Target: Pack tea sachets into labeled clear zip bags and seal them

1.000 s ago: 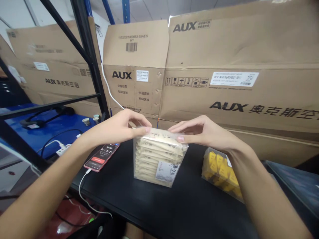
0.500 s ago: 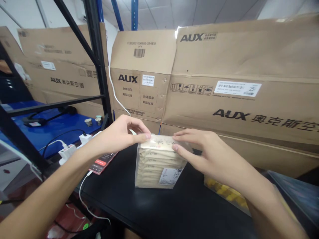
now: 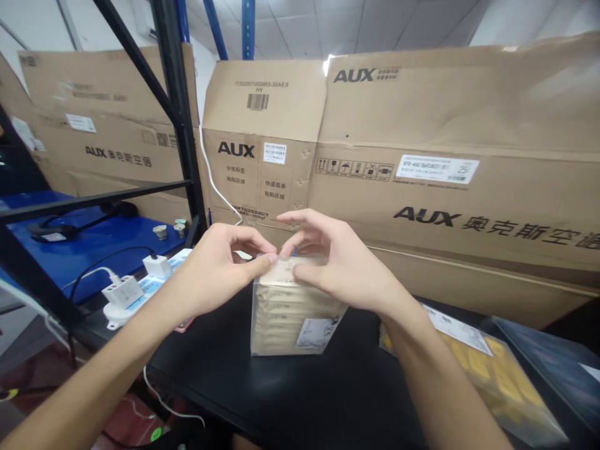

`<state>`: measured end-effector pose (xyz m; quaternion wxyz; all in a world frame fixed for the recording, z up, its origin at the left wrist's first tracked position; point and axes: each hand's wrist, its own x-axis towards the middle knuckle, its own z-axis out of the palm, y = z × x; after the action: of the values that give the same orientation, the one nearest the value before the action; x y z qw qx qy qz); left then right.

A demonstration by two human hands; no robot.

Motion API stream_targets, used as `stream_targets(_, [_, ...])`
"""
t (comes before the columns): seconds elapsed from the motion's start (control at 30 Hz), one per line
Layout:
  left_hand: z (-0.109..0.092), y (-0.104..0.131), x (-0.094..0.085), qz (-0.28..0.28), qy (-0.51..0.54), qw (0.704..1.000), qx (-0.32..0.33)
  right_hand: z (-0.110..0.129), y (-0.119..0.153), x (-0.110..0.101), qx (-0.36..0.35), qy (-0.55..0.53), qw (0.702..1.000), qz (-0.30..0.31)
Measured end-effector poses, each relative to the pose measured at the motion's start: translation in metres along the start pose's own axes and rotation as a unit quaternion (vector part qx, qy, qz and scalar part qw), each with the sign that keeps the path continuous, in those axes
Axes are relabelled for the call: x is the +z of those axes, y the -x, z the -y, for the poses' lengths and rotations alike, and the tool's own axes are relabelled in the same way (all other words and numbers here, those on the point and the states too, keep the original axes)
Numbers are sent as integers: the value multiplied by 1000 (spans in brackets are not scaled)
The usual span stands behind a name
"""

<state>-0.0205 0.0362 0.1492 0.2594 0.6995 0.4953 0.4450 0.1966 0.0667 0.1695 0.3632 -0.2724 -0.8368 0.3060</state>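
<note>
A clear plastic pack of stacked beige packets [image 3: 285, 319] stands upright on the black tabletop [image 3: 225, 375]. A white printed label is on its front, low on the right. My left hand [image 3: 225, 262] pinches the pack's top left corner between thumb and bent fingers. Over the top lies my right hand [image 3: 337, 259], its thumb on the upper face and its curved fingers apart from the thumb, reaching close to my left fingertips. The pack's back edge is hidden behind my right hand.
Large cardboard boxes [image 3: 403, 125] form a wall behind the table. At left are a white power strip [image 3: 124, 306] with plugs and a black shelf frame [image 3: 180, 125]. Clear bags of yellow packets [image 3: 504, 381] and a dark flat package [image 3: 553, 356] lie at right.
My right hand has slid leftward across the pack's top, from its right edge to beside my left fingers. My left hand stays at the corner. My left forearm now covers most of the phone.
</note>
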Motion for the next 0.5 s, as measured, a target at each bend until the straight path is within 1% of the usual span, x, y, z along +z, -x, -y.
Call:
stream_targets(0.1, [3, 4, 4, -7, 2, 1000, 20, -3, -3, -2, -8, -16, 1000, 2])
stream_targets(0.23, [7, 8, 14, -8, 28, 999, 42, -5, -1, -3, -4, 0, 1000, 11])
stream_targets(0.37, [12, 10, 22, -18, 30, 998, 43, -6, -1, -2, -9, -8, 1000, 19])
stream_targets(0.5, [16, 9, 25, 2, 61, 997, 52, -6, -1, -1, -4, -22, 1000, 12])
